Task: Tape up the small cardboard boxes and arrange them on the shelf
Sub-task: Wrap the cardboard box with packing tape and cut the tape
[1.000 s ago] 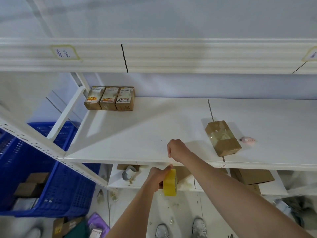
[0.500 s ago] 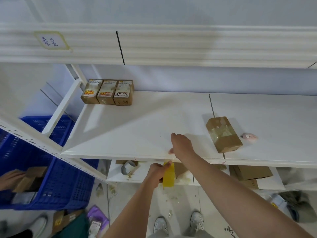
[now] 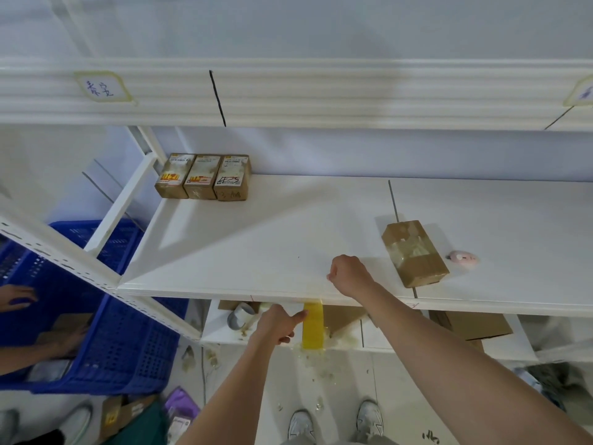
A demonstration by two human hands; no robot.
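Cardboard, brown and crossed with clear tape, made up the small box (image 3: 414, 252) lying on the white shelf (image 3: 256, 252) toward its right, angled to the front edge, with a small pink object (image 3: 462, 257) just beside it on the right. Three more small boxes (image 3: 202, 176) stood in a tight row, touching one another, at the back left corner of the same shelf, their labels facing up.

From the head view, the right hand (image 3: 349, 275) rested near the shelf's front edge, its fingers curled as if pinching something; what it held was too faint to make out, perhaps a strip of clear tape. The left hand (image 3: 277, 326) was lower, just below the shelf edge, gripping a yellow tape roll (image 3: 313, 326) with the thumb stretched toward it.

Under the shelf a lower board carried a grey tape roll (image 3: 239, 316) and flat cardboard pieces (image 3: 471, 324). A blue plastic crate (image 3: 106, 316) stood to the left, where another person's hands (image 3: 19, 297) reached in. White shoes (image 3: 333, 423) showed on the littered floor.
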